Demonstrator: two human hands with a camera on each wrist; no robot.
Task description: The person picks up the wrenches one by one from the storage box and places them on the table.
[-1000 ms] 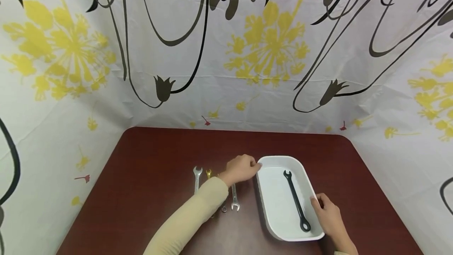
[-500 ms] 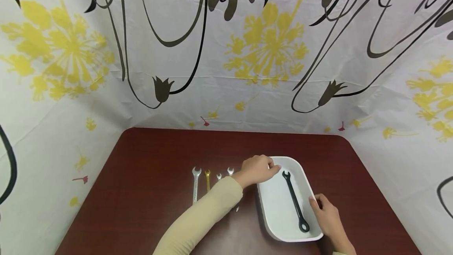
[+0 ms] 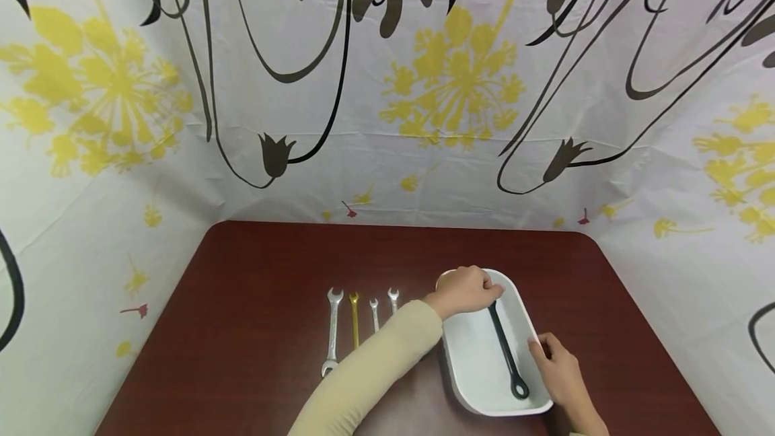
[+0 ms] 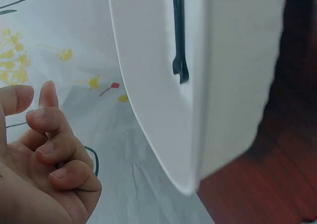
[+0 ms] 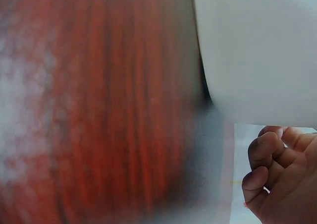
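Note:
A black combination wrench (image 3: 504,345) lies lengthwise in a white tray (image 3: 469,362). My left hand (image 3: 467,290) hovers over the tray's far end, covering the wrench's open-jaw end in the head view. In the left wrist view the left hand (image 4: 54,159) has loosely bent fingers with nothing between them, apart from the wrench (image 4: 179,35). At the tray's right side my right hand (image 3: 560,369) grips the rim, thumb on top. The right wrist view catches the curled fingers of that hand (image 5: 267,154) by the tray wall (image 5: 262,60).
Left of the tray, a large silver wrench (image 3: 333,328), a gold wrench (image 3: 354,321) and two smaller silver wrenches (image 3: 375,315) lie in a row on the dark red table (image 3: 260,301). My left sleeve (image 3: 375,369) hides their near ends partly. A patterned cloth (image 3: 363,99) hangs behind.
My left hand has moved right from the tray's left rim to above the black wrench's far end, uncovering more of the wrenches on the table. The right hand stays on the rim.

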